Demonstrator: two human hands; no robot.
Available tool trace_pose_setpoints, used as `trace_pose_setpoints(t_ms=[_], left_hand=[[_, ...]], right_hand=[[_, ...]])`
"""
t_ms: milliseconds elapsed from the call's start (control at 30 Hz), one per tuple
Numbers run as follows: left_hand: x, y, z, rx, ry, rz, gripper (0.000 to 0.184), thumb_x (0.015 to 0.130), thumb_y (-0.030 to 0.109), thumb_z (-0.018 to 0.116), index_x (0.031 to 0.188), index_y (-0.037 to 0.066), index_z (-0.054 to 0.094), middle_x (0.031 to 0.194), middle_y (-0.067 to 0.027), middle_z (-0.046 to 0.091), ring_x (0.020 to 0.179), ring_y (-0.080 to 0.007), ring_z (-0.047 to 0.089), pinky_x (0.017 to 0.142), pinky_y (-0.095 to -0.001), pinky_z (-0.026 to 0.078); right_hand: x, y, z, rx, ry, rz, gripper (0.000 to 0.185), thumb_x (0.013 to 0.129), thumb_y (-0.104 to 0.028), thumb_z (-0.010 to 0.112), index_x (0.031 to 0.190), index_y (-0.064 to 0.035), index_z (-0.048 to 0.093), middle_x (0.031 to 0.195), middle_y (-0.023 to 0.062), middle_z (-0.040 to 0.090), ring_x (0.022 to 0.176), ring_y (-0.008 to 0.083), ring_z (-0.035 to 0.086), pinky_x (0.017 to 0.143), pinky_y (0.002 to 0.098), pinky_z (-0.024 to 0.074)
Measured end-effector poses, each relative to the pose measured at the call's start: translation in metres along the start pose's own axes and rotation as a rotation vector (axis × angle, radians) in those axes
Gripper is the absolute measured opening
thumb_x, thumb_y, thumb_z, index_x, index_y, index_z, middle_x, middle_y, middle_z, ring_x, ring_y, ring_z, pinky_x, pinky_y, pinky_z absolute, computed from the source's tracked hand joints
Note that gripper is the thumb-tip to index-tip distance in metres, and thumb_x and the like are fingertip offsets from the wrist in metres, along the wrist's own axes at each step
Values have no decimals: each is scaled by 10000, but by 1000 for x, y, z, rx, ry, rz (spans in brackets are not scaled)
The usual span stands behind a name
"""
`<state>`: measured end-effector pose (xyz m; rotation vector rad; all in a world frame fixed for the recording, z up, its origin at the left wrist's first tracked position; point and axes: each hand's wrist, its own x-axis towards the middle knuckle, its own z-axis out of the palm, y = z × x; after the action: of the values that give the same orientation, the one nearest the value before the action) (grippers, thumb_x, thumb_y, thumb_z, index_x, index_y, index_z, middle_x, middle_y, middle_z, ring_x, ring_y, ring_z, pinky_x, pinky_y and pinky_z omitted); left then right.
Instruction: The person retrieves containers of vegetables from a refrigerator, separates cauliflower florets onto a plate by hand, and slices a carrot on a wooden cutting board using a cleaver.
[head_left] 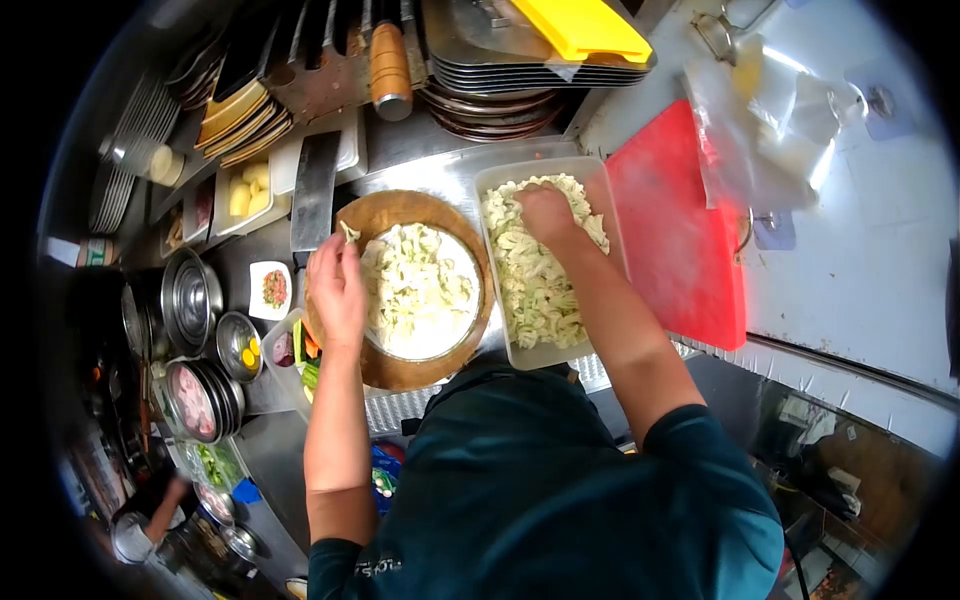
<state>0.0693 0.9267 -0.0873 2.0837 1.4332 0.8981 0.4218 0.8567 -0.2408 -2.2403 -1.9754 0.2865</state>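
My left hand (338, 290) is over the left rim of a round wooden chopping block (405, 375), with a small cauliflower floret (350, 232) pinched at its fingertips. On the block sits a round, shallow metal dish (425, 350) heaped with cut cauliflower (420, 280). To the right, a rectangular plastic container (515, 355) holds many more cauliflower pieces (535, 290). My right hand (548, 212) reaches into its far part, fingers curled down among the pieces and partly hidden. A cleaver (316, 190) lies flat just beyond my left hand.
A red cutting board (680, 230) adjoins the container, with a clear plastic bag (765, 130) beyond it. Stacked trays (540, 70) and a wooden-handled knife (390, 70) stand at the back. Metal bowls (190, 300) and a small white dish (270, 290) are leftward. Another person (145, 530) shows lower left.
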Motion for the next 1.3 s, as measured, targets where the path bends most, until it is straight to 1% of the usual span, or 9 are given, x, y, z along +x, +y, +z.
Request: trace_pose_setpoints(t_ms=[100, 267, 400, 567, 800, 933, 1100, 1133, 1300], left_hand=[[18, 36, 27, 81, -113, 336, 181, 922, 50, 668, 1067, -34, 738, 1081, -181, 740, 1027, -323, 687, 944, -426, 554], [25, 93, 110, 113, -398, 717, 202, 657, -74, 664, 850, -16, 683, 934, -167, 693, 939, -323, 636, 888, -401, 548], [39, 114, 178, 743, -865, 805, 224, 861, 111, 616, 1032, 80, 756, 1073, -86, 750, 1070, -275, 659, 942, -396, 479], [36, 103, 239, 1051, -1073, 607, 263, 950, 200, 597, 1138, 142, 772, 1147, -44, 767, 1145, -243, 656, 977, -418, 402], [34, 101, 236, 949, -989, 603, 210, 913, 176, 649, 1089, 146, 759, 1135, -92, 760, 1148, -276, 648, 967, -429, 404], [42, 100, 213, 760, -883, 637, 180, 845, 95, 680, 1014, 110, 740, 1020, -119, 748, 1096, -314, 660, 960, -434, 447], [42, 96, 155, 94, -696, 511, 146, 805, -21, 645, 944, 19, 659, 918, -174, 693, 962, -366, 658, 913, -457, 513], [37, 99, 140, -17, -662, 457, 132, 801, -34, 637, 927, 5, 640, 905, -179, 680, 939, -374, 654, 899, -464, 521], [0, 75, 42, -33, -351, 239, 90, 838, -8, 664, 899, 12, 600, 906, -174, 653, 887, -364, 647, 803, -438, 530]], right_hand=[[1, 2, -10, -97, -102, 68, 235, 820, -70, 661, 1033, -80, 759, 1025, 126, 721, 991, 322, 668, 931, 435, 525], [-46, -6, -67, 323, 497, 268, 121, 839, -75, 656, 951, -50, 697, 949, 162, 681, 936, 382, 644, 854, 470, 530], [-102, 0, -94, 474, 574, 411, 159, 876, -102, 636, 1003, -8, 651, 875, 187, 669, 876, 448, 634, 821, 519, 526], [-150, -23, -79, 468, 211, 455, 445, 894, -281, 713, 1247, -32, 604, 847, 164, 691, 763, 401, 670, 705, 488, 553], [-128, -65, -44, 147, -16, 536, 935, 886, -420, 739, 1599, 3, 306, 760, 107, 690, 584, 262, 662, 519, 407, 529], [-123, -65, -33, 200, -54, 526, 894, 892, -347, 735, 1606, -27, 303, 833, 125, 699, 682, 271, 687, 584, 421, 548], [-148, -50, -34, 441, 70, 555, 874, 870, -227, 724, 1609, -44, 293, 1101, 202, 696, 916, 346, 701, 781, 465, 570], [-154, -50, -43, 493, 156, 536, 744, 853, -184, 702, 1531, -35, 433, 1182, 203, 676, 1013, 380, 681, 868, 469, 552], [-162, -57, -81, 715, 314, 421, 420, 845, -110, 666, 1260, -49, 663, 1132, 197, 671, 1021, 372, 670, 857, 451, 546]])
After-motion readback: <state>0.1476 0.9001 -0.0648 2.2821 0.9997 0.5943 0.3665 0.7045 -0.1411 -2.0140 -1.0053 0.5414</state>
